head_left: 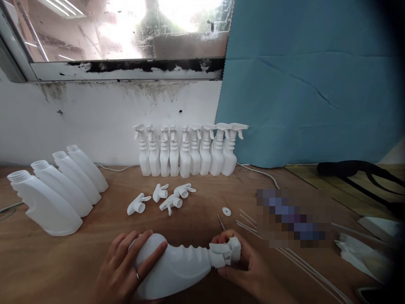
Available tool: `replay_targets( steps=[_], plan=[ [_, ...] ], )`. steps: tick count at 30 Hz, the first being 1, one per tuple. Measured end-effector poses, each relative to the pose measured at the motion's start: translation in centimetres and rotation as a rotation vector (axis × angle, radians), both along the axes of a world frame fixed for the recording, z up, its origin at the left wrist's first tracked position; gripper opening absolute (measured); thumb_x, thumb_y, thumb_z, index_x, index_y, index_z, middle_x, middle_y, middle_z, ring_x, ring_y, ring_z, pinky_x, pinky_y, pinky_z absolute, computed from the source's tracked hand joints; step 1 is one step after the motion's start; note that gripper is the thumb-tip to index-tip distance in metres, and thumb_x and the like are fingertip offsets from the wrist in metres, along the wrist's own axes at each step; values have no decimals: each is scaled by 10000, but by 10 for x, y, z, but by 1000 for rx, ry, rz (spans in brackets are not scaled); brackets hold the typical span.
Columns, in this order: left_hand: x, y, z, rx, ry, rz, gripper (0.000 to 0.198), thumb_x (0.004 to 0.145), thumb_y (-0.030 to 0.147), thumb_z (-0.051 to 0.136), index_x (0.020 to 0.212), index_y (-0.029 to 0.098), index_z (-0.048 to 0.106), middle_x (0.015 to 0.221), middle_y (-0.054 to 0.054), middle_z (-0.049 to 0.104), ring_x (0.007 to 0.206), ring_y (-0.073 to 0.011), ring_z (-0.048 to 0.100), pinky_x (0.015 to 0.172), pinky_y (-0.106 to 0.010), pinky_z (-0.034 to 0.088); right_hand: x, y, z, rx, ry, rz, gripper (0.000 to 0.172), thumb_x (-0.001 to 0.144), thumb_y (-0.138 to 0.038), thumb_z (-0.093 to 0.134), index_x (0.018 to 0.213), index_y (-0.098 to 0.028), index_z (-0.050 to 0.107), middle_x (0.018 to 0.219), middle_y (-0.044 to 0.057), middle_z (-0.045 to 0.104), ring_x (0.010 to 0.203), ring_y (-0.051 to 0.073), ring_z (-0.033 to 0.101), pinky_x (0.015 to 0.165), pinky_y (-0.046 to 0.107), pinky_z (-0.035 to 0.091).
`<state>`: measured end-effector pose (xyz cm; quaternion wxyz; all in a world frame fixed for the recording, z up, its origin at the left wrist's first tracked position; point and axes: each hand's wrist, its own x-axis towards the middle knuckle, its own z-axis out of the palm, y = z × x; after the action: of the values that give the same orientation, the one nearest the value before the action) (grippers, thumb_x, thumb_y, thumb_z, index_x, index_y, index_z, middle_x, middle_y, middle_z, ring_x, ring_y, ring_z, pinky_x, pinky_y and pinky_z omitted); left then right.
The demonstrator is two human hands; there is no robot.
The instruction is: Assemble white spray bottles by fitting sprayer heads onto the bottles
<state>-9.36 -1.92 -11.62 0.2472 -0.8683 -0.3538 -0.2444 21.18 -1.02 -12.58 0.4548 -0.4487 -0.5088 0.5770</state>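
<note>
A white spray bottle (180,268) lies on its side between my hands, its neck toward the right. My left hand (126,261) is wrapped over the rounded base end, a ring on one finger. At the other end, my right hand (243,264) grips the white trigger sprayer head (224,252), which sits on the bottle's neck. Some right fingertips are hidden behind the head. Just beyond the right hand lie a thin stick-like piece (220,221) and a small white disc with a hole (226,211).
Several loose trigger heads (167,198) lie mid-table. Open bottles without heads (47,207) stand at left. A row of bottles with heads (185,156) lines the wall. Thin white tubes (303,266), a blurred-out patch (292,217) and a black strap (351,169) are at right.
</note>
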Motion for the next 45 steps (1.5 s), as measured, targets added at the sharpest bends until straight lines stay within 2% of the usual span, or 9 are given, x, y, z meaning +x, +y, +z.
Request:
replay_targets(
  steps=[5,10,14,18,21,24,36,41,45],
  plan=[
    [0,-1,-2,7,-4,18,756,720,543,746,1378,242,527,1317,-152,531,1105,-343,526,963,-492,380,3,3,8,-7,-27,23,409,619,-376,834,853,-227,534,891,16,696,749,179,600,664,285,445],
    [0,-2,-1,14,19,16,767,719,565,741,1379,237,528,1302,-162,542,1095,-346,531,956,-494,382,-2,-6,9,10,-186,0,387,797,-532,681,972,-251,481,664,-36,612,654,173,557,644,294,420],
    [0,-1,-1,21,-11,0,740,738,560,719,1377,239,530,1301,-155,545,1101,-340,530,961,-485,376,-6,-10,4,109,-149,-33,512,735,-585,706,1036,-259,449,824,-4,637,700,178,568,640,287,426],
    [0,-3,-2,-6,-12,-4,778,717,564,750,1380,224,529,1319,-168,529,1118,-357,521,971,-504,372,-8,-10,3,13,-188,-37,515,800,-614,633,1098,-247,428,619,-50,591,577,170,557,612,291,423],
    [0,-3,-3,2,-10,2,766,723,581,739,1375,232,539,1310,-162,542,1108,-355,529,967,-501,380,-9,-10,5,24,-145,-82,609,729,-613,706,1131,-253,424,801,1,674,640,176,611,624,292,448],
    [1,-2,-3,8,-3,2,788,724,612,726,1387,234,529,1309,-161,548,1107,-354,534,959,-490,393,-11,-10,6,-33,-123,-62,573,763,-639,659,1121,-251,437,716,-27,638,522,154,576,553,286,430],
    [1,-3,-3,6,0,-12,813,713,592,751,1390,204,521,1311,-182,527,1098,-365,527,942,-511,387,-10,-10,8,-9,-113,-56,603,758,-608,685,1175,-265,417,795,-16,622,575,155,596,599,297,468],
    [2,-3,-4,-15,-9,-4,822,697,576,770,1391,208,528,1321,-179,523,1103,-370,529,945,-509,387,-10,-11,12,10,-72,-70,765,680,-563,764,1276,-271,382,926,18,656,742,199,634,708,328,494],
    [8,-6,-11,-34,-187,9,733,709,474,783,1373,271,547,1332,-144,529,1115,-366,529,967,-531,386,-10,-14,14,13,-136,-111,631,733,-570,721,1204,-272,425,813,-11,649,656,182,594,648,311,467]
  ],
)
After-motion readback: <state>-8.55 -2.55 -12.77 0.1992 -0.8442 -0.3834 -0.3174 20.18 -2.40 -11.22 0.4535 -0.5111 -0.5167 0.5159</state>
